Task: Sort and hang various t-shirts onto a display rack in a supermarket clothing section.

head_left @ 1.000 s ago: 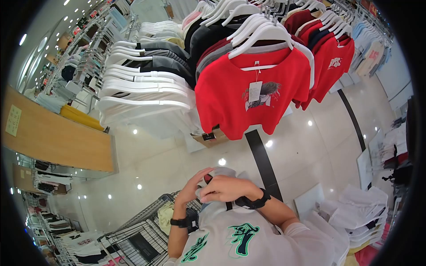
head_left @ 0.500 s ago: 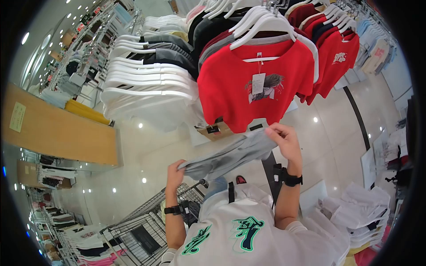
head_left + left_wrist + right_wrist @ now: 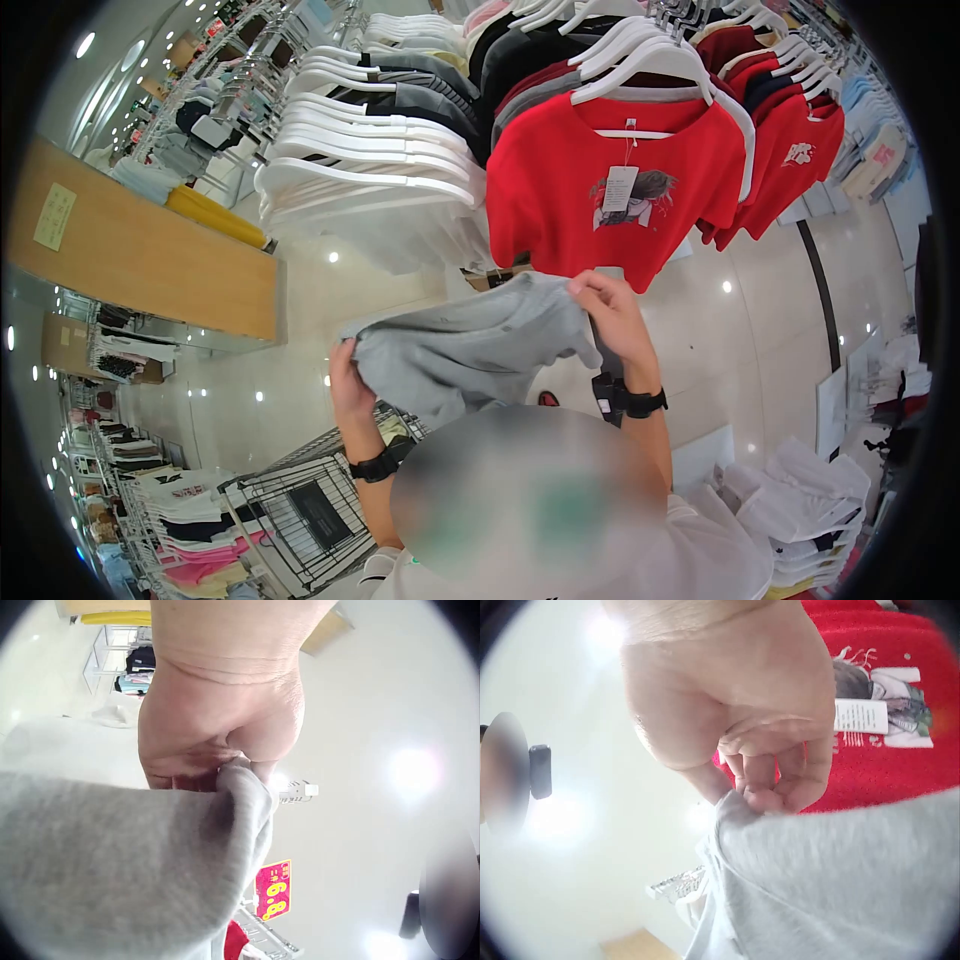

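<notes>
A grey garment [image 3: 460,350] is stretched between both hands in front of the body, its lower part hanging in folds. The left hand [image 3: 351,385] grips its left end; in the left wrist view the fingers of the left hand [image 3: 221,720] curl round the grey cloth [image 3: 112,862]. At the other end, the right hand [image 3: 617,322] pinches the upper corner. The right wrist view has thumb and fingertips of the right hand [image 3: 735,712] closed on the edge of the cloth [image 3: 840,877], with a red sweater [image 3: 900,765] behind.
Red sweaters [image 3: 620,180] and white hangers [image 3: 380,150] with clothes hang on a rack ahead. A metal shopping cart [image 3: 320,510] stands at the lower left, a wooden panel [image 3: 150,240] at the left. White garments [image 3: 800,500] hang at the lower right.
The hands have moved apart from close together at the chest and lifted the grey garment, which was bunched, then stretched narrow, and now hangs wider. The view has shifted slightly.
</notes>
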